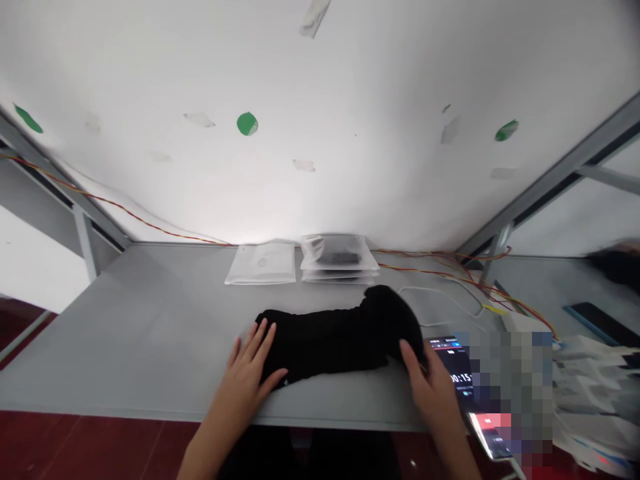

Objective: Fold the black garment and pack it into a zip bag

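Note:
A black sock or similar dark garment (340, 333) lies stretched across the grey table (150, 320) near its front edge. My left hand (250, 370) lies flat on its left end, fingers spread. My right hand (425, 380) rests on its right end, which bulges upward; the fingers press on or curl into the cloth, and I cannot see whether they grip it.
Clear plastic bags (263, 263) and a stack of bagged dark items (340, 257) lie at the back by the white wall. A phone (457, 377) with a lit screen lies right of the garment. White cable, red-yellow wires and papers (590, 380) are at the right.

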`<state>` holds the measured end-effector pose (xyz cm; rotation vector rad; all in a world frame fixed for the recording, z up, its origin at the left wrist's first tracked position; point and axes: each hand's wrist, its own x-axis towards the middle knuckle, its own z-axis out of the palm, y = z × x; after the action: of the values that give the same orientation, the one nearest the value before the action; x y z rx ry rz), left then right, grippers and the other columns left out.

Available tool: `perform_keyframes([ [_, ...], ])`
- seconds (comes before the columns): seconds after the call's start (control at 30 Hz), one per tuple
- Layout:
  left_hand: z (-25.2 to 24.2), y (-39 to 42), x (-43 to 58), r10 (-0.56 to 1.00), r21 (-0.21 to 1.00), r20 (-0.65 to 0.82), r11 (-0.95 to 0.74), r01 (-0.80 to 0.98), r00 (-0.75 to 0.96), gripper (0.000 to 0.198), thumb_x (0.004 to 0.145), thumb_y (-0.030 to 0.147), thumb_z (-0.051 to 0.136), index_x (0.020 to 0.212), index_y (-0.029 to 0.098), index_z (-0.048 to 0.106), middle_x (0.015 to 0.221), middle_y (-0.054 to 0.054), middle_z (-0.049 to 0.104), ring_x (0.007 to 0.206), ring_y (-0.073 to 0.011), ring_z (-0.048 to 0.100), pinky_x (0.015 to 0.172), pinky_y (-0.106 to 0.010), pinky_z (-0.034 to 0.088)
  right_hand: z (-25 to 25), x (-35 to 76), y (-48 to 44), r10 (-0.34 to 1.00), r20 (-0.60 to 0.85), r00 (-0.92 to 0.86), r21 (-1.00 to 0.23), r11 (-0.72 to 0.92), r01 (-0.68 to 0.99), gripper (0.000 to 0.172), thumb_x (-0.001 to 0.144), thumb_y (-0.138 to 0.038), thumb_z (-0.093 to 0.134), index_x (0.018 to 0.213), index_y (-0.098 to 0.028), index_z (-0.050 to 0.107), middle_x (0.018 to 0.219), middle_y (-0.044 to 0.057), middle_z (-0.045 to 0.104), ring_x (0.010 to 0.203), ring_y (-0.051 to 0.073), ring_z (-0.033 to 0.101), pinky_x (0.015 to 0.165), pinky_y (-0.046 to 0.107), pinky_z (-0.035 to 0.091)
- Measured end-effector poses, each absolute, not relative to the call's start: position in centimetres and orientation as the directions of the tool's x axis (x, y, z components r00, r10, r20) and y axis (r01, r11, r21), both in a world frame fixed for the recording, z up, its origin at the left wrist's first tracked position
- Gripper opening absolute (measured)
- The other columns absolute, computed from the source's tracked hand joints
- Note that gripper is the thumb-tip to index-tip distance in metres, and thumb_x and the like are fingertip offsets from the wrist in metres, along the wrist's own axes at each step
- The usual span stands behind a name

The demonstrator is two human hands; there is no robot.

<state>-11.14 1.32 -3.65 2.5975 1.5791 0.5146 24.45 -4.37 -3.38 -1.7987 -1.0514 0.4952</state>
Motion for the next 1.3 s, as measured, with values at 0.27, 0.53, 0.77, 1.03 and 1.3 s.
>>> perform_keyframes([
  [0.27, -2.3, 2.7, -16.5, 0.914, 0.295, 0.234, -0.392, 0.871, 0.332, 0.062, 0.103, 0.048, 0.052, 0.16, 0.035, 0.032, 0.162, -0.006, 0.047, 0.147, -0.0287, 0.047, 0.117, -0.051, 0.044, -3.7, 23.5, -4.6, 0.861, 0.155, 0.485, -0.877, -0.106, 0.469, 0.053, 0.094, -0.058, 0.058, 0.137, -0.026, 0.058, 0.137, 0.013, 0.06, 0.119, 0.03, 0.062, 0.095, 0.045, 0.055],
  [0.53, -1.9, 3.3, -16.6, 0.926, 0.28, 0.233, -0.355, 0.892, 0.295, 0.068, 0.101, 0.054, 0.052, 0.162, 0.036, 0.026, 0.158, -0.01, 0.05, 0.141, -0.0344, 0.053, 0.111, -0.059, 0.046, -4.2, 23.6, -4.5, 0.934, 0.218, 0.284, -0.699, -0.054, 0.713, 0.046, 0.092, -0.053, 0.063, 0.133, -0.032, 0.062, 0.134, 0.009, 0.054, 0.128, 0.03, 0.055, 0.109, 0.05, 0.049],
  [0.77, -2.2, 1.4, -15.7, 0.865, 0.298, 0.387, -0.446, 0.844, 0.321, 0.052, 0.096, 0.053, 0.063, 0.145, 0.035, 0.054, 0.139, -0.011, 0.058, 0.125, -0.0339, 0.06, 0.105, -0.056, 0.05, -4.4, 24.6, -4.4, 0.939, 0.244, 0.241, -0.667, -0.018, 0.745, 0.044, 0.095, -0.053, 0.062, 0.134, -0.031, 0.062, 0.132, 0.009, 0.056, 0.124, 0.029, 0.059, 0.106, 0.049, 0.051],
  [1.03, -1.3, 1.6, -14.7, 0.892, 0.317, 0.28, -0.436, 0.842, 0.356, 0.034, 0.083, 0.037, 0.079, 0.114, 0.025, 0.068, 0.111, -0.009, 0.061, 0.107, -0.0324, 0.062, 0.095, -0.058, 0.054, -3.0, 21.2, -4.4, 0.865, 0.49, 0.11, -0.416, 0.121, 0.901, 0.044, 0.095, -0.048, 0.065, 0.136, -0.032, 0.062, 0.141, 0.01, 0.059, 0.128, 0.034, 0.053, 0.108, 0.056, 0.045],
  [1.3, 3.5, -1.2, -14.6, 0.766, 0.478, 0.124, -0.603, 0.639, 0.631, 0.023, 0.085, 0.028, 0.077, 0.101, 0.028, 0.062, 0.112, -0.002, 0.075, 0.109, -0.0263, 0.069, 0.112, -0.055, 0.049, -1.0, 20.0, -5.0, 0.963, 0.163, -0.212, -0.579, 0.268, 0.77, 0.076, 0.087, -0.032, 0.075, 0.156, -0.038, 0.042, 0.106, 0.001, 0.077, 0.113, 0.028, 0.068, 0.12, 0.073, 0.025],
])
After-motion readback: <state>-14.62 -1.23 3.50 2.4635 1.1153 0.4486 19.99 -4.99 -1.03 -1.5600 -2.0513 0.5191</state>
